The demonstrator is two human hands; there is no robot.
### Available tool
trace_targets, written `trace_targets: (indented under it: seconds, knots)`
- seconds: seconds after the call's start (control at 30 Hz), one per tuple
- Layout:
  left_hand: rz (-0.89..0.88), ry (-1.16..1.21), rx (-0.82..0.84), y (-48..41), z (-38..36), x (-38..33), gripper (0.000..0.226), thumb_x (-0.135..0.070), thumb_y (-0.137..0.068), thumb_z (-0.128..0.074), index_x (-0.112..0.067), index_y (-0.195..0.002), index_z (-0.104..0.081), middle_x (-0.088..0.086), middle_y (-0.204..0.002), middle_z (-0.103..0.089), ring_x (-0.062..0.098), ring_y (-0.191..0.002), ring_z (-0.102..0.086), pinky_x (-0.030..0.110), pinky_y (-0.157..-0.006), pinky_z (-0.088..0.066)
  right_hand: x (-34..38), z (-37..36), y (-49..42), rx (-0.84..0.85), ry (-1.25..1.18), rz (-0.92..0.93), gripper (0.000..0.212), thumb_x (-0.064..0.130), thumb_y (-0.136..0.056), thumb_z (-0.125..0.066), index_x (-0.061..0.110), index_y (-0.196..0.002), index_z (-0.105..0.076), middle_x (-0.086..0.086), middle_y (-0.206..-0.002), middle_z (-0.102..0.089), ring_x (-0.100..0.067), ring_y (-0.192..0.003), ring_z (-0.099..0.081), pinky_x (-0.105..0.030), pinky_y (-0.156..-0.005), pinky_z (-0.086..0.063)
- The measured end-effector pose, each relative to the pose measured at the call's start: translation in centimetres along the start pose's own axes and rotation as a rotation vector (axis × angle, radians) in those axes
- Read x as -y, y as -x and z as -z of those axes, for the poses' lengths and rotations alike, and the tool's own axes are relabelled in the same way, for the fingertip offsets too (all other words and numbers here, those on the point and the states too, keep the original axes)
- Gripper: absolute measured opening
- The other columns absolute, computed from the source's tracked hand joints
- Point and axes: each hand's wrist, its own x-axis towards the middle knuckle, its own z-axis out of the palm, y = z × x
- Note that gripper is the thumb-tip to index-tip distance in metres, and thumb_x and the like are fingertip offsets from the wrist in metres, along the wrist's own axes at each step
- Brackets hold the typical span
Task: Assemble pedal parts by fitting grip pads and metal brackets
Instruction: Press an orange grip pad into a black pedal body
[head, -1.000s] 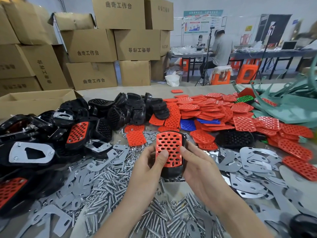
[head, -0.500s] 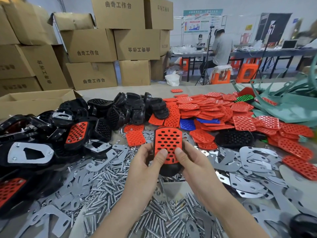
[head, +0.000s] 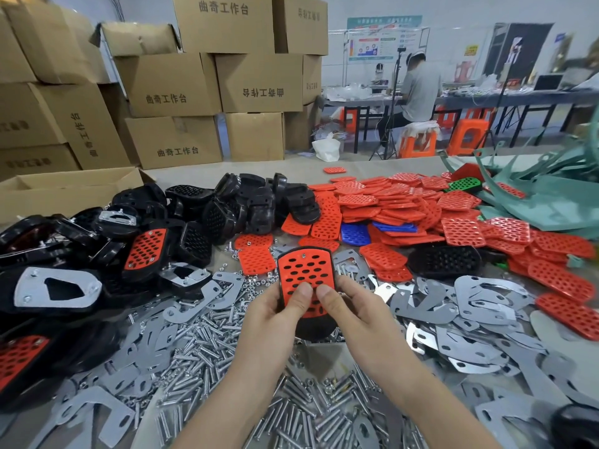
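Head view: pedal point(head: 304, 270) gripped between both hands point(head: 275, 314) point(head: 355, 314).

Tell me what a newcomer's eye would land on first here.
The orange grip pad at centre, seated on a black pedal body that the left hand and right hand hold above the table, thumbs on the pad. Behind, to the right, sprawls a heap of orange pads; black pedal bodies pile up on the left, and silver bolts and metal brackets litter the front.

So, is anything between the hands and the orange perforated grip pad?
Nothing visible: left hand and right hand grip the black plastic pedal body, both thumbs pressing directly on the orange perforated grip pad.
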Motion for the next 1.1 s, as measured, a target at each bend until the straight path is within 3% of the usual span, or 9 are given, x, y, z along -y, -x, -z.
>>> trace_targets:
  seconds: [0.1, 0.23, 0.47, 0.6, 0.7, 0.8, 0.9, 1.0, 1.1]
  knots:
    - [-0.005, -0.005, -0.006, 0.1, 0.3, -0.5, 0.023, -0.038, -0.081, -0.066, -0.034, -0.099, -0.079, -0.001, -0.101, -0.079, 0.014, -0.095, -0.075, 0.031, -0.082, -0.054, 0.0, -0.3, 0.2, 0.007, 0.018, 0.002, 0.034, 0.043, -0.096, -0.057, 0.020, -0.117, -0.072, 0.000, -0.109, -0.078, -0.014, -0.102, -0.074, -0.024, -0.086, -0.057]
    - [-0.006, -0.016, 0.025, 0.2, 0.2, -1.0, 0.021, -0.040, -0.082, -0.067, -0.033, -0.097, -0.079, 0.001, -0.097, -0.079, 0.013, -0.090, -0.076, 0.016, -0.069, -0.056, 0.2, -0.6, 0.3, -0.039, -0.059, -0.029, 0.032, 0.044, -0.095, -0.060, 0.019, -0.109, -0.074, -0.001, -0.103, -0.079, -0.012, -0.096, -0.075, -0.017, -0.078, -0.055]
    - [0.070, 0.101, -0.019, -0.3, 0.2, -1.0, 0.037, -0.053, -0.070, -0.072, -0.028, -0.097, -0.080, 0.009, -0.104, -0.078, 0.025, -0.099, -0.075, 0.041, -0.088, -0.058, 0.5, -0.5, 0.2, -0.038, -0.085, -0.038, 0.031, 0.040, -0.091, -0.063, 0.011, -0.096, -0.073, -0.002, -0.090, -0.079, -0.010, -0.082, -0.076, -0.017, -0.070, -0.057]
    - [0.039, 0.073, -0.063, -0.1, 0.1, -0.8, 0.039, -0.049, -0.076, -0.069, -0.016, -0.094, -0.079, 0.006, -0.096, -0.079, 0.017, -0.089, -0.076, 0.020, -0.067, -0.057, 0.7, -0.6, 0.3, -0.031, -0.077, -0.032, 0.029, 0.038, -0.093, -0.062, 0.013, -0.100, -0.074, -0.001, -0.089, -0.079, -0.012, -0.081, -0.077, -0.018, -0.068, -0.058]
    - [0.005, -0.016, -0.116, 0.0, -0.3, -0.5, 0.040, -0.049, -0.079, -0.062, -0.014, -0.094, -0.076, -0.001, -0.088, -0.079, 0.008, -0.080, -0.075, 0.013, -0.061, -0.052, 0.5, -1.2, 0.4, -0.069, -0.040, -0.047, 0.031, 0.048, -0.089, -0.063, 0.022, -0.098, -0.075, -0.004, -0.094, -0.078, -0.017, -0.085, -0.075, -0.025, -0.072, -0.059]
    - [-0.029, -0.069, -0.102, 0.2, -0.5, -0.4, 0.039, -0.054, -0.077, -0.060, -0.022, -0.091, -0.078, -0.004, -0.088, -0.079, 0.006, -0.081, -0.074, 0.018, -0.068, -0.054, 0.6, -1.4, 0.3, -0.100, -0.078, -0.056, 0.026, 0.052, -0.085, -0.066, 0.035, -0.099, -0.078, 0.001, -0.096, -0.080, -0.011, -0.088, -0.076, -0.020, -0.074, -0.057]
    - [-0.002, -0.019, -0.021, 0.2, -0.4, -0.4, 0.033, -0.057, -0.075, -0.065, -0.034, -0.093, -0.079, -0.001, -0.094, -0.079, 0.010, -0.089, -0.075, 0.021, -0.074, -0.054, 1.0, -1.1, 0.3, -0.119, -0.134, -0.075, 0.026, 0.051, -0.085, -0.068, 0.033, -0.101, -0.079, -0.001, -0.099, -0.081, -0.013, -0.092, -0.077, -0.018, -0.074, -0.057]
    - [0.104, 0.116, -0.021, 0.0, -0.3, -0.5, 0.042, -0.060, -0.069, -0.072, -0.025, -0.091, -0.081, 0.007, -0.100, -0.079, 0.021, -0.097, -0.075, 0.037, -0.085, -0.055, 1.2, -0.9, 0.2, -0.120, -0.162, -0.107, 0.028, 0.052, -0.088, -0.066, 0.031, -0.101, -0.079, -0.002, -0.101, -0.080, -0.016, -0.095, -0.077, -0.019, -0.074, -0.057]
    - [0.134, 0.140, -0.019, -0.1, -0.2, -0.8, 0.050, -0.062, -0.071, -0.071, -0.020, -0.097, -0.080, 0.011, -0.105, -0.077, 0.026, -0.100, -0.075, 0.041, -0.087, -0.057, 1.3, -0.9, 0.2, -0.113, -0.150, -0.136, 0.029, 0.055, -0.085, -0.064, 0.031, -0.094, -0.078, -0.001, -0.096, -0.081, -0.013, -0.089, -0.077, -0.016, -0.070, -0.056]
